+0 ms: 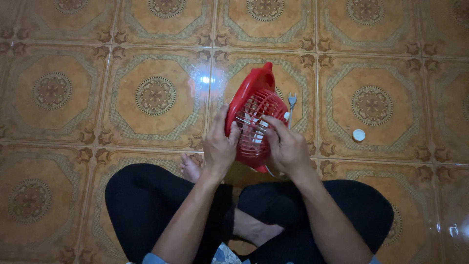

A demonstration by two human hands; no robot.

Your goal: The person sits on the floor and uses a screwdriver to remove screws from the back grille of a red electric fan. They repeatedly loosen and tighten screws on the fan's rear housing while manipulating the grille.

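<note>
- Crossed legs (146, 205) in dark trousers fill the frame at 6 o'clock; I see one bare foot (190, 168) beside the left knee.
- Left hand (220, 146): closed on the near rim of the small red fan (254, 112), thumb on the grille.
- Right hand (288, 146): fingers pinched narrowly on the fan's grille wires.
- I place the fan at centre, held tilted above the patterned tile floor (73, 98).
- White plug (292, 100) at 1 o'clock of the fan; white cap (359, 135) at 3 o'clock, well apart.
</note>
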